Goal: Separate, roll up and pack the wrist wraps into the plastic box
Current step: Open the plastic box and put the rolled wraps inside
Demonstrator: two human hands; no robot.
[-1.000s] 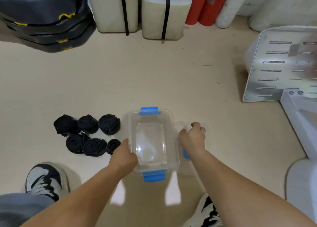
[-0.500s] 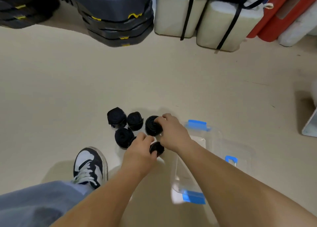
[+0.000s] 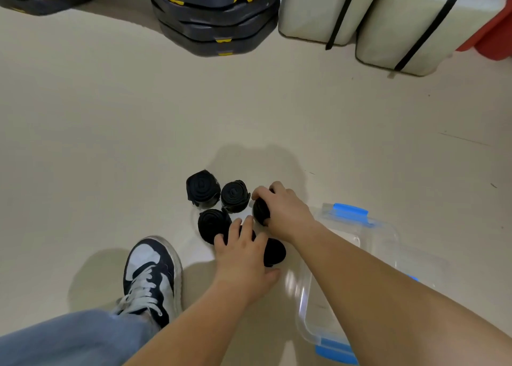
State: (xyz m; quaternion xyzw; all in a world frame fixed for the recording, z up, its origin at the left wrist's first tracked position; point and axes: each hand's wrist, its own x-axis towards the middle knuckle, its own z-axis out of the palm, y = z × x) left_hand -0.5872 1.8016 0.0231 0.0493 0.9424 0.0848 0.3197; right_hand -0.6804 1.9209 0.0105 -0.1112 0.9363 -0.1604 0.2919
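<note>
– Packing is your step: all six wraps look rolled and none is in the plastic box [image 3: 388, 228], which sits beside your right forearm, just right of the pile, apparently lidless

– What are my hands doing?

– Nearest you, your left hand [image 3: 243, 257] lies over the covered roll [image 3: 254, 234], fingers slightly spread across its top. I cannot tell whether they have closed round it. The near roll [image 3: 274, 252] lies just beside that hand, ungripped

– And the other one?

– A little further out, your right hand [image 3: 286, 213] grips the right-side roll [image 3: 261, 210], thumb over its far edge and fingers curled round its near edge. Beyond it, the front-left roll [image 3: 213, 224], the middle roll [image 3: 235, 196] and the far-left roll [image 3: 202, 188] stand huddled together, nobody touching them

– So what next?

– I'd judge a lift and a short carry to the right, into the box. Keep the grip firm so the roll doesn't unwind, and seat it against a wall so six will fit. The black stacked pads [image 3: 216, 19] stand well apart at the back, out of your way
</note>
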